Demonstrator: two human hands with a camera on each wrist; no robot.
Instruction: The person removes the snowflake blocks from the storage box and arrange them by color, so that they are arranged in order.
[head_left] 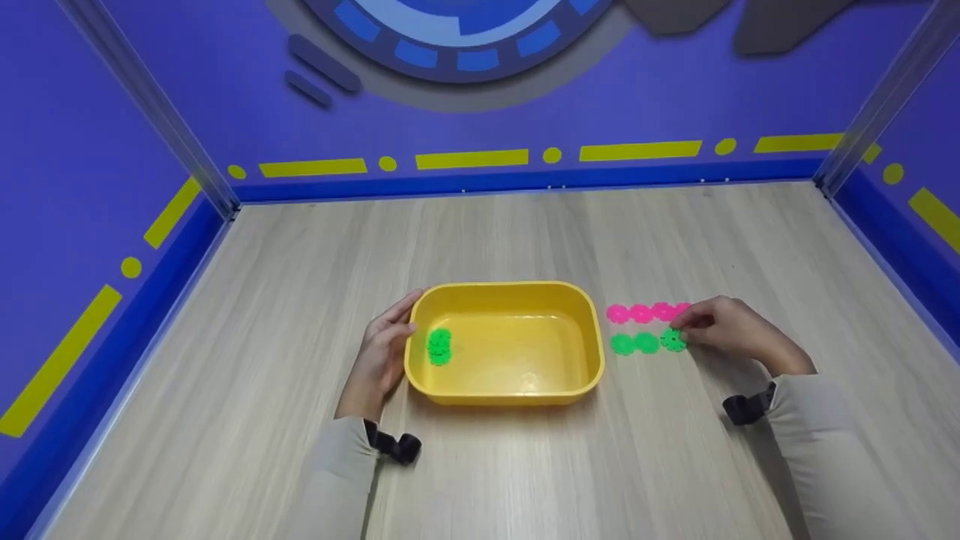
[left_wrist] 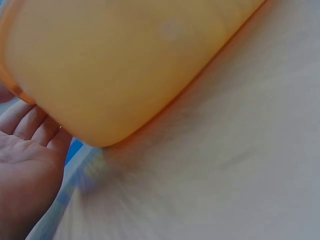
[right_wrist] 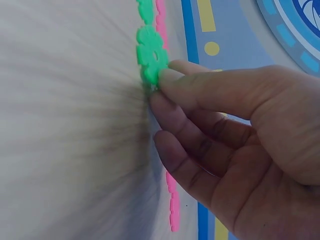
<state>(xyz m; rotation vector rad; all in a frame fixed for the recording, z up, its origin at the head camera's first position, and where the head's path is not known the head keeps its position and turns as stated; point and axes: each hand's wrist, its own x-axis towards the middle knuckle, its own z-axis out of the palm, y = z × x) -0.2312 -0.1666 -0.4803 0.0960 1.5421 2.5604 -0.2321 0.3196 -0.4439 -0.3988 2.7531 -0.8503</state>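
A yellow plastic tub [head_left: 505, 399] stands on the table, with several green flower-shaped discs [head_left: 439, 347] overlapping at its left end. My left hand [head_left: 384, 352] holds the tub's left side, thumb at the rim and fingers along the outer wall. To the tub's right, my right hand [head_left: 731, 330] pinches a green flower-shaped disc [right_wrist: 149, 55] between thumb and fingertips. That disc is at the right end of a row with two other green discs [head_left: 634, 344]. Just behind runs a row of pink discs [head_left: 640, 313], its right end hidden by the right hand.
The wood-grain table [head_left: 510, 465] is bounded by blue panels [head_left: 480, 127] with yellow markings at the back and both sides. A wrist camera [head_left: 405, 448] sits on the left wrist, and another camera [head_left: 742, 409] on the right.
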